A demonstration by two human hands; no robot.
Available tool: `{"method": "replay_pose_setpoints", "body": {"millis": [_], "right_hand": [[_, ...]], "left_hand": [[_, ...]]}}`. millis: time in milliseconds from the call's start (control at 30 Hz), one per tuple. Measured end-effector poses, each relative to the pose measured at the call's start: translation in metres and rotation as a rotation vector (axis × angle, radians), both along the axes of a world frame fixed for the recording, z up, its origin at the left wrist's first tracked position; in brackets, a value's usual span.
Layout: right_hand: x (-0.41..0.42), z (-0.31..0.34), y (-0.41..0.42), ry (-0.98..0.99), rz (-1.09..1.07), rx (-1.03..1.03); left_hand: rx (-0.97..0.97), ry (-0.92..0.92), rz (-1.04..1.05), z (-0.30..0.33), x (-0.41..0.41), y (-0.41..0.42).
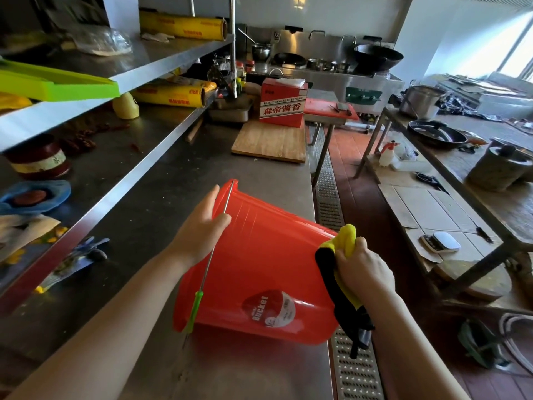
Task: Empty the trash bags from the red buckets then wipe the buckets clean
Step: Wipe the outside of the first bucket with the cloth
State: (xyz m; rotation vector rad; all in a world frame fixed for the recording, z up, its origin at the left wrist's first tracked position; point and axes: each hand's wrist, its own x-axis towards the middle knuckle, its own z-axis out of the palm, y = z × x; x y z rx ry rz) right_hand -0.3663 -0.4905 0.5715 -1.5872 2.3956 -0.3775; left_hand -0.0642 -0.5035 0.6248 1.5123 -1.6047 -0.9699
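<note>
A red plastic bucket [259, 264] lies tipped on its side on the steel counter [178, 180], its mouth turned left and its base toward the right. A round label faces up on its wall, and its wire handle with a green grip [193, 311] hangs across the rim. My left hand [202, 226] grips the rim and the wire at the mouth. My right hand [360, 267] holds a yellow and black cloth [340, 272] against the bucket's base edge. The inside of the bucket is hidden.
A wooden cutting board [269, 142] and a red carton [282, 102] sit farther along the counter. Shelves [161, 59] with wrap rolls run along the left. A floor drain grate [328, 194] and a second table [461, 180] lie to the right.
</note>
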Motion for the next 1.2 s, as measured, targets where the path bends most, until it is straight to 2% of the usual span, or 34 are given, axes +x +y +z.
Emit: {"method": "replay_pose_setpoints", "body": {"millis": [133, 233, 400, 600, 733, 933, 1200], "right_hand": [[0.009, 0.003, -0.009, -0.064, 0.152, -0.09], [0.023, 0.009, -0.024, 0.032, 0.293, -0.108], [0.07, 0.024, -0.047, 0.178, 0.391, -0.086], [0.153, 0.039, -0.059, 0.23, 0.541, -0.173], [0.194, 0.045, -0.055, 0.3, 0.533, -0.155], [0.16, 0.034, -0.051, 0.068, 0.533, -0.265], [0.061, 0.026, -0.041, 0.081, 0.267, -0.083]], "left_hand": [[-0.027, 0.029, -0.002, -0.003, 0.001, 0.01], [-0.015, 0.083, -0.015, -0.005, 0.005, 0.019], [-0.011, 0.131, -0.022, -0.006, 0.009, 0.026], [0.011, 0.12, -0.006, -0.012, 0.013, 0.027], [-0.021, 0.099, 0.003, -0.016, 0.015, 0.029], [-0.035, 0.129, -0.02, -0.019, 0.01, 0.036], [-0.074, 0.113, -0.049, -0.029, 0.014, 0.042]]}}
